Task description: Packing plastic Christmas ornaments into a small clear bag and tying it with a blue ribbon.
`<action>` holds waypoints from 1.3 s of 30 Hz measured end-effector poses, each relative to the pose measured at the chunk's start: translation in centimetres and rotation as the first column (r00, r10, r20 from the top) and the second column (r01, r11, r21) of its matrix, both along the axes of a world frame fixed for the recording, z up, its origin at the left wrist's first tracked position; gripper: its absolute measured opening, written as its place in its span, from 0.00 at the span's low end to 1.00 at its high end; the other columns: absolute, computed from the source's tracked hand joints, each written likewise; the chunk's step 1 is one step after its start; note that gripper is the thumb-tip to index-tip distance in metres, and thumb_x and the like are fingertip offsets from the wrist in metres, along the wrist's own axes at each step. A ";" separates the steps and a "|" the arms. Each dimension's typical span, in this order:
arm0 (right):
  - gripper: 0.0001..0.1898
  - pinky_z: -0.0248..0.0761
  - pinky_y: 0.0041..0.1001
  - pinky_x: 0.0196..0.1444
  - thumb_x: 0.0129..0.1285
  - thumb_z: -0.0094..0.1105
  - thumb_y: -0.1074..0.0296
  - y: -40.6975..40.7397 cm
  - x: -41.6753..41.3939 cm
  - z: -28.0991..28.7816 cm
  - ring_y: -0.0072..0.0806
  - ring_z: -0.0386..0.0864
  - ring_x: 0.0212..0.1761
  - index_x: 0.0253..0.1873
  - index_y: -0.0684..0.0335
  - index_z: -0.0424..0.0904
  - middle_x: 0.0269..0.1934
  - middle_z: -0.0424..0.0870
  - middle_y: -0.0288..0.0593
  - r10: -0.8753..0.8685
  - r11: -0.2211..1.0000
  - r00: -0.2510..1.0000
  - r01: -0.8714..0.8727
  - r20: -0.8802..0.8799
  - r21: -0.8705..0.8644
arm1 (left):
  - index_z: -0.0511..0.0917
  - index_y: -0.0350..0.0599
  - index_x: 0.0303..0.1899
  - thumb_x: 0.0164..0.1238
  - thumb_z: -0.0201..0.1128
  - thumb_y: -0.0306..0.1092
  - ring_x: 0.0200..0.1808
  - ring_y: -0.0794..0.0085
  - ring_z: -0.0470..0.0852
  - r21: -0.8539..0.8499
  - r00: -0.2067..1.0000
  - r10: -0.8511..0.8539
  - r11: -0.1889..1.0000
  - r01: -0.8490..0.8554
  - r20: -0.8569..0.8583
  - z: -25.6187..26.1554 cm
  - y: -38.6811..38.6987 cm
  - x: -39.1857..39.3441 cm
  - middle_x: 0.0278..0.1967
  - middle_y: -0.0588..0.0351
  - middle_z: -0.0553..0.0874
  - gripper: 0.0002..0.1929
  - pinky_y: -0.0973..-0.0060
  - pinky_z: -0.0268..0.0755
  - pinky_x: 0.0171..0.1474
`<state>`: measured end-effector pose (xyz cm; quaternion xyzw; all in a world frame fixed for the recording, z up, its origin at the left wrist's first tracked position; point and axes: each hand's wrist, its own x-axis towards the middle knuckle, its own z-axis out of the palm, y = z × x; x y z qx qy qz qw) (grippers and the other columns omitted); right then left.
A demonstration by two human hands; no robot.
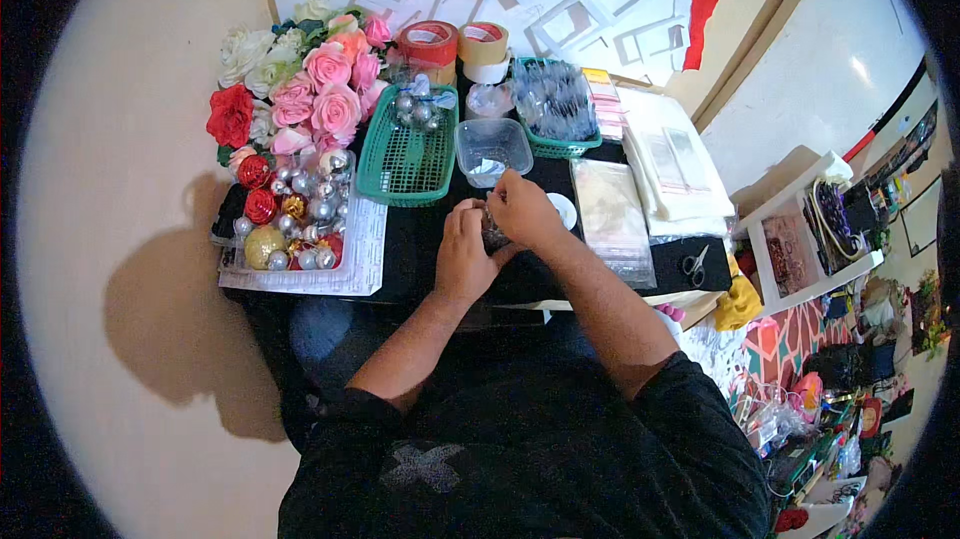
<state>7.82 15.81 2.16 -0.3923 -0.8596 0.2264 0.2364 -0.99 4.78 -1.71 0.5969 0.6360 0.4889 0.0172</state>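
Note:
Close together at the front of the black-covered table (409, 257), both of my hands are on one small, dark, shiny bundle (493, 237). My left hand (466, 254) wraps its near side. My right hand (525, 212) pinches at its top, fingertips together. The fingers hide most of the bundle, so its exact kind is unclear. Just beyond them stands a clear plastic tub (493, 143) with small white-and-blue pieces inside. A white round object (561, 211) lies partly behind my right wrist. Left of the tub, a green plastic basket (409, 171) holds bagged silver baubles (417, 111).
Christmas baubles (300, 216) fill a clear tray at left, below artificial roses (322, 88). Tape rolls (427, 43) stand at the back. A second green basket (559, 103) holds many small packets. Clear plastic sleeves (615, 216) and scissors (696, 266) lie right.

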 end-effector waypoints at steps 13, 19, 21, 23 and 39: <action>0.13 0.74 0.47 0.40 0.64 0.62 0.62 -1.1 1.2 3.1 0.55 0.83 0.38 0.41 0.65 0.72 0.32 0.84 0.57 -0.114 0.993 0.989 0.110 -0.099 -0.052 | 0.67 0.40 0.52 0.49 0.78 0.38 0.52 0.54 0.76 -0.022 0.980 -0.029 0.999 0.034 0.199 -0.6 0.2 -0.5 0.48 0.45 0.77 0.32 0.61 0.70 0.56; 0.14 0.74 0.35 0.34 0.68 0.61 0.59 -3.1 8.4 5.4 0.40 0.84 0.31 0.41 0.66 0.74 0.29 0.83 0.52 -0.175 0.983 0.909 0.140 -0.378 -0.117 | 0.68 0.38 0.54 0.51 0.78 0.42 0.50 0.57 0.77 -0.026 0.980 0.014 1.000 -0.010 0.198 -0.8 0.5 -0.4 0.50 0.44 0.76 0.34 0.63 0.71 0.54; 0.14 0.72 0.30 0.33 0.69 0.60 0.59 -3.5 12.2 4.5 0.31 0.81 0.28 0.41 0.66 0.75 0.27 0.82 0.48 -0.254 0.965 0.890 0.208 -0.379 -0.159 | 0.67 0.38 0.54 0.51 0.78 0.42 0.50 0.59 0.77 -0.017 0.975 0.016 1.000 -0.012 0.221 -0.6 0.8 0.0 0.53 0.43 0.75 0.34 0.64 0.72 0.53; 0.14 0.70 0.27 0.31 0.70 0.59 0.59 -3.5 15.8 2.6 0.25 0.77 0.26 0.40 0.68 0.75 0.25 0.80 0.45 -0.316 0.949 0.867 0.287 -0.386 -0.132 | 0.67 0.38 0.55 0.51 0.78 0.41 0.50 0.58 0.77 0.002 0.973 0.007 1.000 -0.008 0.230 -0.8 0.9 -0.1 0.55 0.43 0.73 0.35 0.64 0.72 0.53; 0.06 0.68 0.37 0.43 0.60 0.63 0.66 -7.3 26.4 -1.1 0.43 0.75 0.41 0.37 0.61 0.80 0.37 0.79 0.43 -0.034 0.956 0.993 0.066 -0.114 0.287 | 0.67 0.39 0.50 0.54 0.72 0.30 0.54 0.53 0.69 0.199 0.923 -0.090 0.964 0.175 -0.374 0.6 -1.5 4.8 0.49 0.44 0.72 0.25 0.57 0.58 0.59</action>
